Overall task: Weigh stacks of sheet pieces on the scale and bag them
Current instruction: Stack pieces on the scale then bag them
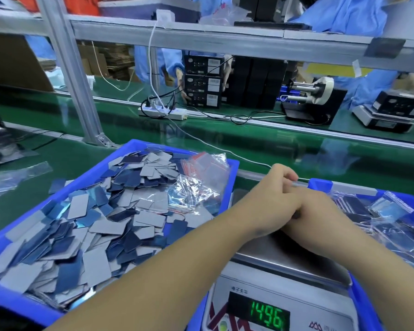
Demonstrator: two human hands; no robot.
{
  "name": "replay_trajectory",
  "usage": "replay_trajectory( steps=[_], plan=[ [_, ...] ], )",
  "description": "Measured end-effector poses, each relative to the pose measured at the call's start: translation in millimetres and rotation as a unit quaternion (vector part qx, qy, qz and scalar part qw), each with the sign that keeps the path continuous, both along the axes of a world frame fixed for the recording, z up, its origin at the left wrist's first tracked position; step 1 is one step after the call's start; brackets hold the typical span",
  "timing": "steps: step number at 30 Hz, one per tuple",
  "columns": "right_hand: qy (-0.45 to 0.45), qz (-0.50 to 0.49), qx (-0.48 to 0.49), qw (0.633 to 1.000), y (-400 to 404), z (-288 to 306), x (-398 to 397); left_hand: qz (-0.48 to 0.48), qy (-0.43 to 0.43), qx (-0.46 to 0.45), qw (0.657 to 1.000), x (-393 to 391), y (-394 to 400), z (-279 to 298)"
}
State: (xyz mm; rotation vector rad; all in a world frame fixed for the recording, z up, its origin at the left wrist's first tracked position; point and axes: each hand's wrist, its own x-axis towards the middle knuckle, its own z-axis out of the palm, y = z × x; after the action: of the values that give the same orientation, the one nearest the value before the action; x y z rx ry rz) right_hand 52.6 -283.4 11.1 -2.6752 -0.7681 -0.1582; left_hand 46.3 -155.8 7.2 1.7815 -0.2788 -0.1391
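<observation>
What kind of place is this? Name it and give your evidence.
Most likely a factory packing line: a green conveyor belt, a blue bin of loose sheet pieces, a digital scale, and workers in blue smocks opposite.

- The left bin (pixel 14 304) is bright blue.
- The sheet pieces (pixel 101 225) are grey on one side, dark or shiny blue on the other.
- The scale display (pixel 265 316) shows green digits on black.
- The conveyor belt (pixel 225 137) is green.
</observation>
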Motion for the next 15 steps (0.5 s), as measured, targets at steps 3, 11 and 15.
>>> replay_trajectory(
  steps=[3,11,15],
  plan=[
    [0.008,0.000,0.008,1.000,-4.7,1.4,2.5,0.001,0.007,-0.005,1.000,6.0,8.4,4.4],
    [0.052,0.001,0.027,0.998,-7.7,-0.3,0.7,0.262,0.029,0.398,0.878,46.5,134.3,0.9],
    [0.060,0.007,0.030,0.998,-8.6,-1.5,2.7,0.206,0.123,0.489,0.838,50.6,158.2,-17.8]
  ],
)
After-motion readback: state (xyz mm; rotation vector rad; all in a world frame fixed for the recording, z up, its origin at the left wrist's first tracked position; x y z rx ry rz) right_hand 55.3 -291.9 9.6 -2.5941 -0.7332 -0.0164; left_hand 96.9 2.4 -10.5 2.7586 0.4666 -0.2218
